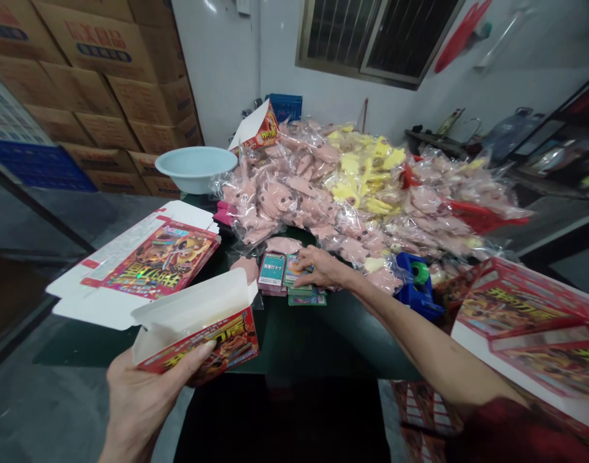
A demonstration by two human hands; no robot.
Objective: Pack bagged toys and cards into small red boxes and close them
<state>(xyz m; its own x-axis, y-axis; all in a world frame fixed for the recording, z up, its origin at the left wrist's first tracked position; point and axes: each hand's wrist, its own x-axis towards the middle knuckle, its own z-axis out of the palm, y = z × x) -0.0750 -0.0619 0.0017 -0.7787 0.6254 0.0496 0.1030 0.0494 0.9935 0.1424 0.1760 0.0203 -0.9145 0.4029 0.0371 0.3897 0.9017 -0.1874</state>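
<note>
My left hand (154, 386) grips a red printed carton (222, 344) near the front edge of the table. The carton's white flap stands up, and its inside shows in part. Farther forward, my right hand (316, 269) reaches down onto a stack of printed cards (307, 297), fingertips closed on the top of it. A second stack of cards (272, 270), with a teal top card, sits just left of it. Flat, unfolded cartons (154, 257) lie in a pile to the left.
Pink toys in clear bags (275, 199) and yellow ones (366, 167) heap across the table's back. A blue tape dispenser (417, 289) stands right of my right hand. A pale basin (195, 168) is behind the flat cartons. More red cartons (526, 315) are at the right.
</note>
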